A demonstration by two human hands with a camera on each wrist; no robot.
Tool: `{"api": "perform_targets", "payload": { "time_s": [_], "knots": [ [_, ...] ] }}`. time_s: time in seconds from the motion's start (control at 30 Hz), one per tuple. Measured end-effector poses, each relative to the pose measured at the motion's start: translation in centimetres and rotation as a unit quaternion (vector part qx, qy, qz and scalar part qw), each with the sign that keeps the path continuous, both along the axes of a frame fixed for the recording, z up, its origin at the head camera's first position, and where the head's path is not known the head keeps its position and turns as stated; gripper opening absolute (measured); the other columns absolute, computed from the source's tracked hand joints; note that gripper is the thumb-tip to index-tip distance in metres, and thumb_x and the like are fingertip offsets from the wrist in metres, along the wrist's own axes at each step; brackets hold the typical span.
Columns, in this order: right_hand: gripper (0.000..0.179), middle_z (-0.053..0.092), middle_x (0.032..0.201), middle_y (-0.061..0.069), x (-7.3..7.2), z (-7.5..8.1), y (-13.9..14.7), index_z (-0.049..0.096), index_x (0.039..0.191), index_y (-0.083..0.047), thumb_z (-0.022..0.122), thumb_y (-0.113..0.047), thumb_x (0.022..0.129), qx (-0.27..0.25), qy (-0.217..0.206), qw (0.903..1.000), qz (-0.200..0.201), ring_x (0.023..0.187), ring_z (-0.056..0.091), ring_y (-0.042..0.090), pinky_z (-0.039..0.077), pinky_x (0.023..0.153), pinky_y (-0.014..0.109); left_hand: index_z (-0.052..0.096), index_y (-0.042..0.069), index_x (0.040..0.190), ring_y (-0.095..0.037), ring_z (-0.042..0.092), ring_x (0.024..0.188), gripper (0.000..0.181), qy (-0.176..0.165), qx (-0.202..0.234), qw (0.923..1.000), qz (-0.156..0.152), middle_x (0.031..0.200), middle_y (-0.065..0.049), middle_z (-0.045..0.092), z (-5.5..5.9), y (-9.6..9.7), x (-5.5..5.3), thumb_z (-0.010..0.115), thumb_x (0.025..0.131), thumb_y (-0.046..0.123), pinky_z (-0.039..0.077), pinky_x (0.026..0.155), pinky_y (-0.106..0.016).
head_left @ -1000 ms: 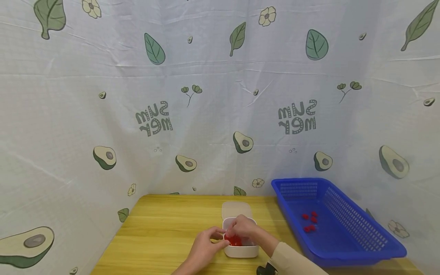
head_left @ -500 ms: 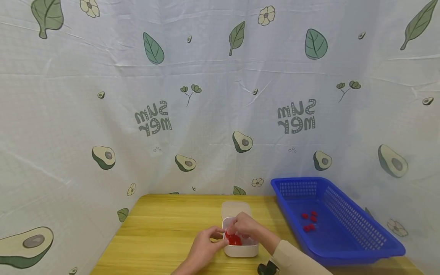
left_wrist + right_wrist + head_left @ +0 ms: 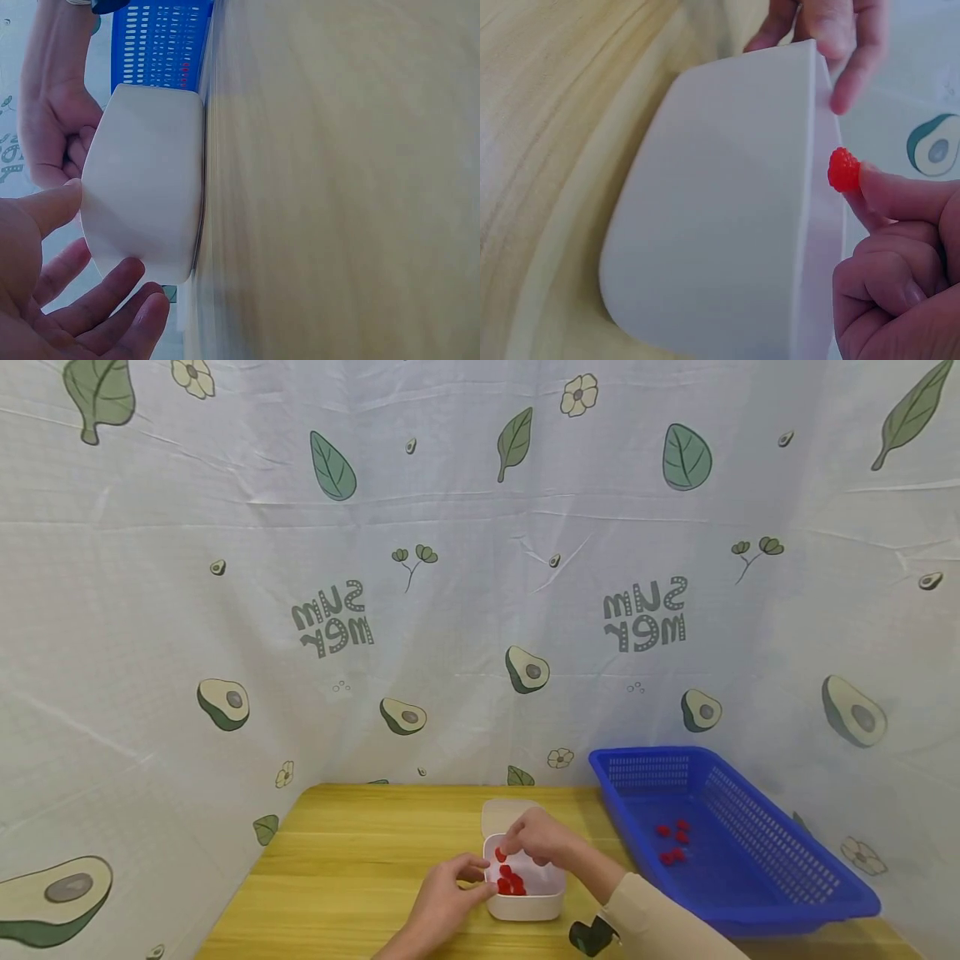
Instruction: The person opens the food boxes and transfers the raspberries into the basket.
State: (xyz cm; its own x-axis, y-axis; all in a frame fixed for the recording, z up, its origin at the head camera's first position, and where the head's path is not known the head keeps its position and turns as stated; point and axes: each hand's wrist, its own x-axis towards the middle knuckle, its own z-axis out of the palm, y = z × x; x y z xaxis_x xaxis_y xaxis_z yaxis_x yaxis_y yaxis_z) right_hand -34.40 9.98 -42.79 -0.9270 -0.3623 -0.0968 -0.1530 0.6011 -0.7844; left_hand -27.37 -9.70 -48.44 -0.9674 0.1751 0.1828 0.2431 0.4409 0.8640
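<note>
A white rectangular box (image 3: 525,908) with rounded corners stands on the wooden table, several red raspberries (image 3: 511,885) lying at its left side. My left hand (image 3: 442,893) holds the box by its left side, thumb at the near corner and fingers along the rim. Between thumb and index finger, my right hand (image 3: 542,837) pinches one raspberry (image 3: 843,170) over the box's opening; its other fingers are curled in. From the left wrist, the box wall (image 3: 146,176) hides the inside of the box.
A blue perforated basket (image 3: 795,917) stands at the right, with several raspberries (image 3: 667,858) on its floor. Behind the box lies a pale flat lid (image 3: 498,814). A patterned curtain (image 3: 450,610) hangs along the back of the wooden table (image 3: 337,868).
My right hand has risen a little out of the box, pinching a raspberry that now shows apart from the others. My left hand stays on the box.
</note>
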Motion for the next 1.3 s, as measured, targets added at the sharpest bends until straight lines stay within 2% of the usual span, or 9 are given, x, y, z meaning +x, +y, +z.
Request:
{"api": "perform_targets", "payload": {
  "time_s": [0.23,0.47,0.7,0.93,1.07,1.3],
  "knots": [
    [0.010,0.037,0.055,-0.005,-0.2,1.8,0.7,0.079,0.094,-0.008,0.070,-0.010,0.090,0.000,-0.006,0.9999,-0.013,0.044,0.026,0.010,0.025,0.044,0.020,0.072,0.013,0.113,-0.019,0.065,0.095,0.032,-0.007,0.005,0.9999,-0.005,0.103,-0.002,0.073,0.1,0.0,0.0,0.079,0.088,0.031,0.059,0.083,-0.042],
    [0.009,0.042,0.058,-0.002,-0.2,3.9,2.0,0.079,0.094,-0.011,0.071,-0.014,0.090,0.003,-0.009,0.9992,-0.039,0.044,0.027,0.012,0.026,0.045,0.021,0.071,0.014,0.114,-0.019,0.064,0.095,0.034,-0.019,0.007,0.9998,-0.002,0.103,0.000,0.072,0.1,-0.1,-0.1,0.079,0.087,0.032,0.059,0.083,-0.043],
    [0.009,0.043,0.062,0.000,-0.8,5.6,4.0,0.077,0.096,-0.008,0.071,-0.013,0.091,-0.011,-0.004,0.9974,-0.071,0.046,0.029,0.012,0.027,0.045,0.022,0.071,0.015,0.115,-0.020,0.063,0.096,0.035,-0.031,0.009,0.9995,0.001,0.105,-0.001,0.072,0.2,0.0,-0.1,0.080,0.087,0.034,0.059,0.085,-0.045],
    [0.015,0.039,0.058,-0.003,-1.8,7.4,6.8,0.077,0.101,-0.003,0.073,-0.013,0.090,-0.032,0.007,0.9954,-0.090,0.045,0.026,0.010,0.025,0.044,0.023,0.071,0.013,0.115,-0.019,0.064,0.094,0.035,-0.016,0.002,0.9999,0.000,0.104,-0.002,0.072,0.2,0.1,0.0,0.080,0.087,0.032,0.059,0.081,-0.040],
    [0.020,0.049,0.068,-0.002,-2.5,8.1,8.5,0.077,0.103,-0.001,0.075,-0.014,0.089,-0.039,0.016,0.9941,-0.100,0.045,0.028,0.010,0.028,0.045,0.024,0.071,0.012,0.114,-0.019,0.065,0.094,0.034,-0.008,0.001,1.0000,-0.003,0.104,-0.003,0.073,0.1,0.0,0.0,0.080,0.087,0.031,0.059,0.080,-0.039],
    [0.026,0.037,0.057,-0.004,-3.4,8.9,11.4,0.074,0.109,0.004,0.074,-0.013,0.090,-0.047,0.005,0.9924,-0.113,0.045,0.027,0.009,0.028,0.044,0.023,0.071,0.012,0.114,-0.019,0.065,0.094,0.033,-0.001,-0.004,1.0000,0.000,0.103,-0.004,0.073,0.2,0.1,0.1,0.079,0.087,0.030,0.059,0.080,-0.038]
  ]
}}
